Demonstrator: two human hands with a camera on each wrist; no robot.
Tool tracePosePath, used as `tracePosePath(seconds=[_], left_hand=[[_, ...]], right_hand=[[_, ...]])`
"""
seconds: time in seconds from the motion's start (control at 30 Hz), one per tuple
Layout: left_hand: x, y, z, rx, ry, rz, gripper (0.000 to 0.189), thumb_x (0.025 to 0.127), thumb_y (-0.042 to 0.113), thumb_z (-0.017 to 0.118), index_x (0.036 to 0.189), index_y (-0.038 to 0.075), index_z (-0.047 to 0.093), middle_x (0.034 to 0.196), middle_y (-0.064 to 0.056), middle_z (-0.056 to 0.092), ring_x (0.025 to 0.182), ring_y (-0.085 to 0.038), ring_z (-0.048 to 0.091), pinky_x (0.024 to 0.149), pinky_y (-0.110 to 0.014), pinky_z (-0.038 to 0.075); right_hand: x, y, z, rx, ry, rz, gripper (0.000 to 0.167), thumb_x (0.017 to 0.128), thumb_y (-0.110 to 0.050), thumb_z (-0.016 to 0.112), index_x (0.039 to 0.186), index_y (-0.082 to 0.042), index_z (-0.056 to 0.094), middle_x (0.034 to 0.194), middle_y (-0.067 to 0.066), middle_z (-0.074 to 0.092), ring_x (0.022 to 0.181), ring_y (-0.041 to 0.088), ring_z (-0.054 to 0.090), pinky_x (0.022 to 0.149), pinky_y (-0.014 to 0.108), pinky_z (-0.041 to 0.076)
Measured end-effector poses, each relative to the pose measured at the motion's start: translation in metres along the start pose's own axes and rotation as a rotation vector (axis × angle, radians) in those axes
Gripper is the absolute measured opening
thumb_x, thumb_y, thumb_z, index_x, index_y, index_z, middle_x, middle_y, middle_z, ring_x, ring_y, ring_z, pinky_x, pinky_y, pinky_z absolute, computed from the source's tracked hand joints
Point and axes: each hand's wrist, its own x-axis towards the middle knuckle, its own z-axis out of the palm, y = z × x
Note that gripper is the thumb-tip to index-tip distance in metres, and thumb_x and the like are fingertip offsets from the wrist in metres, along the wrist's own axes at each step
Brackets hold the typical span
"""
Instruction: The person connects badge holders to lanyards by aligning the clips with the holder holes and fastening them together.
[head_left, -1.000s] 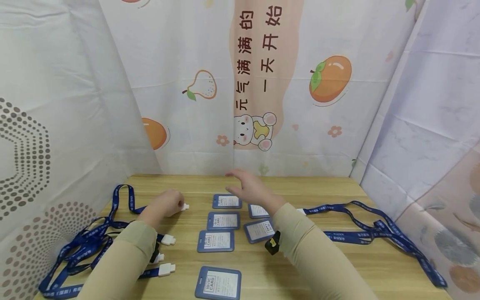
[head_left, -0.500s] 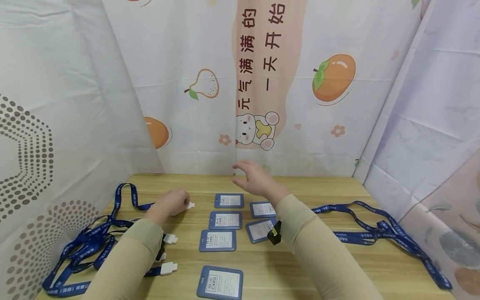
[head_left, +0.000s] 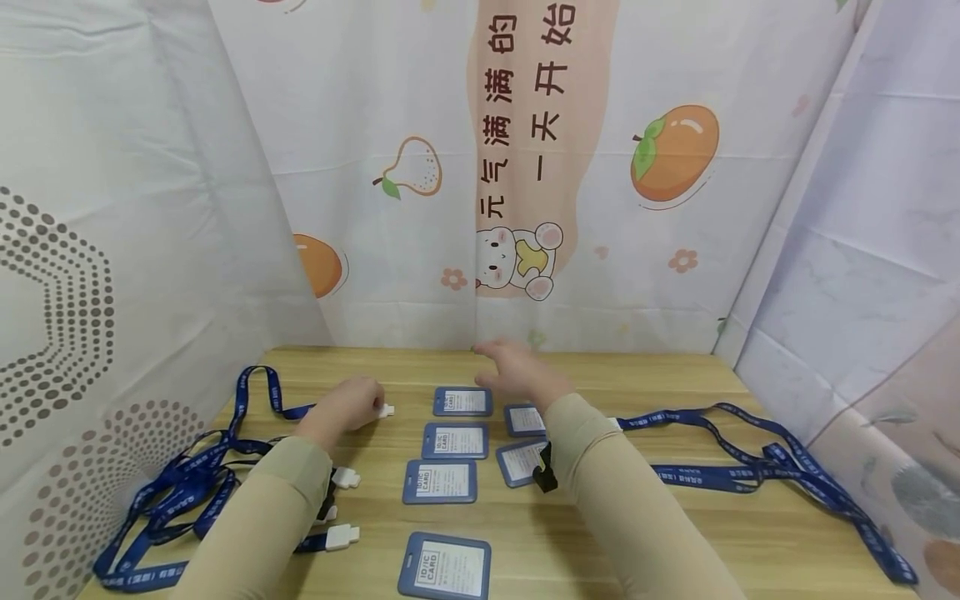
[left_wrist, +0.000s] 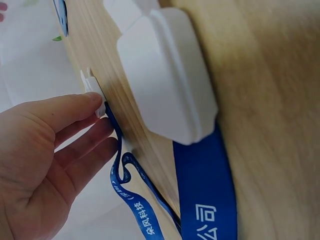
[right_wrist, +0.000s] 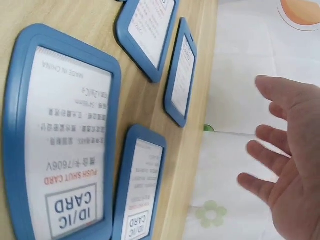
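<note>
My left hand (head_left: 348,407) pinches the white plastic clip (left_wrist: 94,90) at the end of a blue lanyard (left_wrist: 142,215) between thumb and index finger, low over the wooden table. In the left wrist view, another white clip (left_wrist: 167,75) lies close to the camera, its blue strap trailing down. My right hand (head_left: 517,373) hovers, fingers spread and holding nothing, behind the blue ID card holders. Nearest to it are the back-row holder (head_left: 462,402) and a holder (head_left: 525,419) partly covered by the right forearm.
More card holders lie flat: two (head_left: 455,440) (head_left: 440,482) in the middle column, one (head_left: 445,567) at the front and a tilted one (head_left: 517,462). Tangled lanyards (head_left: 187,483) cover the left side. Other lanyards (head_left: 780,458) stretch along the right. A printed curtain (head_left: 375,250) hangs behind the table.
My right hand rose a little, then sank back toward the back card holders. My left hand keeps its pinch on the clip. The head view has shifted slightly.
</note>
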Motion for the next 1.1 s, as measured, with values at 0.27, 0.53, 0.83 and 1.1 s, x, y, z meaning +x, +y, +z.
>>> tracePosePath(seconds=[0.27,0.53,0.83,1.1], left_hand=[[0.001,-0.002,0.004,-0.002,0.014,0.001,0.013,0.092,0.003,0.070,0.082,0.012,0.070,0.084,-0.001,0.062,0.077,-0.020,0.053,0.075,-0.038,0.050],[0.000,-0.002,0.004,-0.020,0.010,-0.009,0.012,0.091,0.002,0.069,0.084,0.011,0.071,0.086,-0.002,0.063,0.079,-0.020,0.054,0.076,-0.040,0.051],[0.001,-0.003,0.003,-0.032,-0.017,-0.047,0.011,0.092,0.002,0.068,0.086,0.011,0.071,0.087,-0.002,0.062,0.080,-0.020,0.054,0.077,-0.039,0.051],[0.004,-0.003,0.004,-0.031,-0.002,-0.019,0.011,0.091,0.002,0.070,0.085,0.012,0.071,0.087,-0.002,0.062,0.082,-0.021,0.054,0.079,-0.041,0.051]], right_hand=[[-0.001,0.003,0.021,0.013,-0.109,0.107,0.056,0.096,-0.029,0.071,0.147,-0.013,0.054,0.150,0.007,0.052,0.140,0.029,0.045,0.115,0.048,0.034],[-0.006,0.002,0.040,0.040,-0.143,0.151,0.054,0.096,-0.029,0.070,0.145,-0.012,0.056,0.147,0.006,0.055,0.139,0.029,0.046,0.115,0.048,0.034],[-0.005,0.005,0.050,-0.004,-0.171,0.156,0.041,0.097,-0.028,0.069,0.136,-0.014,0.065,0.141,0.006,0.060,0.134,0.027,0.051,0.113,0.046,0.038],[-0.006,0.005,0.055,-0.115,-0.171,0.141,0.036,0.099,-0.024,0.067,0.134,-0.015,0.067,0.142,0.005,0.059,0.136,0.027,0.050,0.114,0.045,0.037]])
